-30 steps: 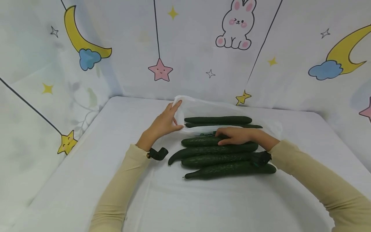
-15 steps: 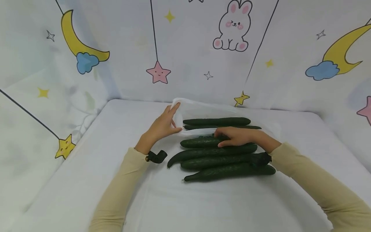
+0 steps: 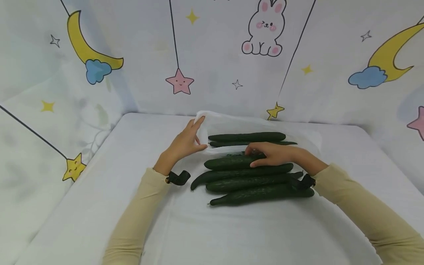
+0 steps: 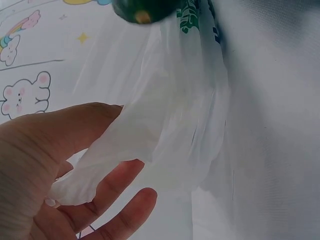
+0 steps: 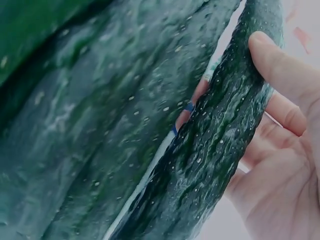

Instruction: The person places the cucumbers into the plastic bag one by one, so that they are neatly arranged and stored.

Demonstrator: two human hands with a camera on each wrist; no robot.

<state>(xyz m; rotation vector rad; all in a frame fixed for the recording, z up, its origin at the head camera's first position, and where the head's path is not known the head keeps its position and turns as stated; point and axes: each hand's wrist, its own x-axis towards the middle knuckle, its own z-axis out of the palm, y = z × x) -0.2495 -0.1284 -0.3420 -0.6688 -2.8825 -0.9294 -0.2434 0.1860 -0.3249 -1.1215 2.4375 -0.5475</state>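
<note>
My left hand (image 3: 185, 143) holds the mouth of a translucent white plastic bag (image 3: 225, 123) apart, thumb at the near edge and fingers at the far edge. In the left wrist view the thin film (image 4: 150, 115) of the bag runs between thumb and fingers. Two cucumbers (image 3: 246, 137) lie inside the bag. My right hand (image 3: 273, 154) grips the rearmost cucumber (image 3: 226, 163) of those in front of the bag, thumb on the near side. The right wrist view shows this bumpy cucumber (image 5: 210, 130) with a narrow gap beside its neighbour (image 5: 115, 110).
Three more cucumbers (image 3: 258, 195) lie side by side nearer me on the white-covered table (image 3: 232, 235). A white backdrop (image 3: 149, 48) with cartoon moons, stars and a rabbit stands behind and at the left. Black straps (image 3: 179, 178) sit on both wrists.
My right hand has risen slightly with the gripped cucumber, and its wrist now uncovers another cucumber's tip. My left hand keeps its hold on the bag. The head view has shifted a little.
</note>
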